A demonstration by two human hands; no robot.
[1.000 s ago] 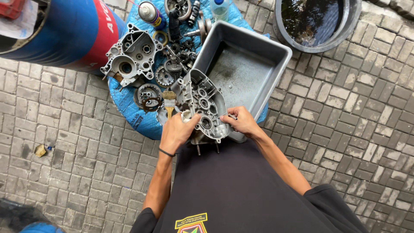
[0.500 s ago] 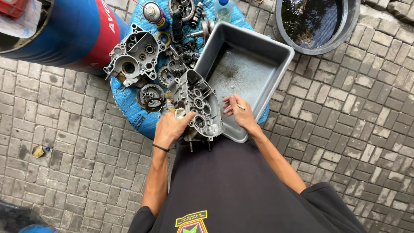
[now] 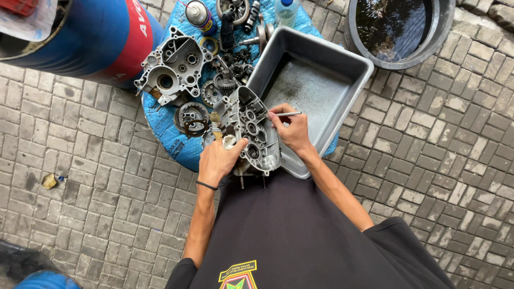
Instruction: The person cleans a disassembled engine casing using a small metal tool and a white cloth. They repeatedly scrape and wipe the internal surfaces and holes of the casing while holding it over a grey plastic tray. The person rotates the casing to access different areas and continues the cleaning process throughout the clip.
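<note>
The left hand (image 3: 217, 159) was closed around the lower edge of a grey engine case half (image 3: 251, 131), holding it tilted at the near edge of the blue-covered table (image 3: 166, 136). The right hand (image 3: 292, 128) pinched a thin metal rod (image 3: 288, 113) in its fingertips, right beside the case's upper edge. Just beside it sat a grey plastic tray (image 3: 316, 80), its floor grimy, with nothing distinct showing in it. A second case half (image 3: 174, 67) lay farther back on the table among loose gears (image 3: 222, 85), with a spray can (image 3: 199, 14) behind. A round tub (image 3: 399, 27) holding dark water stood on the brick paving (image 3: 439, 134), and a blue drum (image 3: 80, 32) stood to the left.
</note>
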